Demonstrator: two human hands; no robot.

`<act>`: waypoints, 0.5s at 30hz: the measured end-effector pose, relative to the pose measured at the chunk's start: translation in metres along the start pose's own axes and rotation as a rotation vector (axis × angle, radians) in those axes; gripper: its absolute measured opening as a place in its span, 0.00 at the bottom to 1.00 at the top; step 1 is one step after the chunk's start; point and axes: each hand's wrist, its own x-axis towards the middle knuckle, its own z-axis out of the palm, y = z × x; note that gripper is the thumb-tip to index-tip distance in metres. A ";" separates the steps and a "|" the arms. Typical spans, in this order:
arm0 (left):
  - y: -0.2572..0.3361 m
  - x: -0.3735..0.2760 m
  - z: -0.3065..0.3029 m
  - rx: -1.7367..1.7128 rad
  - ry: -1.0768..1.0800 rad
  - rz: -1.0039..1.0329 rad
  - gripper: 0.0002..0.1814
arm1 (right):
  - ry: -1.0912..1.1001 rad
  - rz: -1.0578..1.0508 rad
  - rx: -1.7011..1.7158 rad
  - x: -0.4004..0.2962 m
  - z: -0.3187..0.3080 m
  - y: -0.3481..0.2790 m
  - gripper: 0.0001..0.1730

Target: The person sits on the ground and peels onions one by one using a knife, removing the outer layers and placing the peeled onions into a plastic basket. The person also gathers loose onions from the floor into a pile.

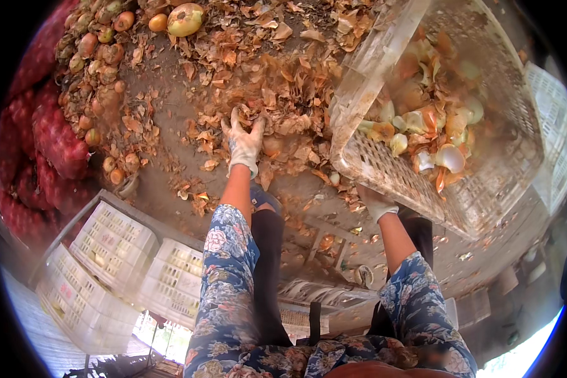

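My left hand (244, 141), in a pale, soiled work glove, reaches down into a heap of dry onion skins (283, 90). Its fingers are spread among the skins, and no firm hold on anything shows. A round brownish onion (272, 146) lies half covered just right of it. On the right, my gloved right hand (378, 204) is at the near side of a dirty white slatted plastic crate (387, 182), whose rim hides its fingers. Inside the crate lie onion skins and pale peeled layers (449, 158).
Whole onions (185, 20) lie along the upper left, beside red mesh sacks (61, 137). White slatted crates (113, 245) stand at lower left behind a metal rail (137, 210). Another white crate (550, 113) is at far right. Skin scraps litter the floor around my shoes (264, 198).
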 end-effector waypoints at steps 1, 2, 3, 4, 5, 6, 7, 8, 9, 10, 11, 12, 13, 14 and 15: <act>-0.003 -0.003 0.005 -0.068 -0.042 -0.065 0.50 | -0.084 0.039 -0.152 0.012 -0.008 -0.016 0.32; 0.006 -0.011 0.014 -0.140 -0.085 -0.131 0.51 | -0.174 0.068 -0.308 0.023 -0.019 -0.035 0.33; 0.019 -0.018 0.024 -0.215 -0.131 -0.184 0.52 | -0.207 0.116 -0.293 0.032 -0.016 -0.040 0.33; 0.022 -0.022 0.034 -0.093 -0.193 -0.158 0.53 | -0.220 0.150 -0.236 0.038 -0.005 -0.041 0.33; 0.018 -0.027 0.050 -0.027 -0.196 -0.073 0.52 | -0.223 0.187 -0.161 0.044 0.006 -0.043 0.33; 0.014 -0.035 0.066 -0.065 -0.212 -0.054 0.51 | -0.225 0.224 -0.075 0.048 0.019 -0.042 0.33; 0.016 -0.044 0.079 -0.105 -0.231 -0.029 0.50 | -0.216 0.268 0.033 0.051 0.034 -0.039 0.32; 0.018 -0.055 0.091 -0.126 -0.248 -0.079 0.49 | -0.209 0.309 0.140 0.053 0.045 -0.035 0.32; 0.015 -0.066 0.104 -0.143 -0.262 -0.133 0.49 | -0.216 0.347 0.257 0.054 0.057 -0.031 0.32; 0.005 -0.074 0.114 -0.186 -0.304 -0.144 0.47 | -0.234 0.387 0.388 0.053 0.065 -0.025 0.32; -0.007 -0.083 0.124 -0.230 -0.347 -0.158 0.46 | -0.260 0.436 0.521 0.050 0.071 -0.017 0.32; -0.020 -0.092 0.136 -0.273 -0.389 -0.177 0.45 | -0.296 0.489 0.643 0.048 0.075 -0.010 0.32; -0.005 -0.106 0.134 -0.348 -0.408 -0.216 0.42 | -0.312 0.543 0.710 0.043 0.069 0.004 0.31; 0.013 -0.118 0.130 -0.421 -0.428 -0.253 0.39 | -0.329 0.592 0.744 0.037 0.062 0.016 0.31; 0.013 -0.133 0.115 -0.485 -0.394 -0.319 0.37 | -0.418 0.484 0.541 0.035 0.035 -0.023 0.30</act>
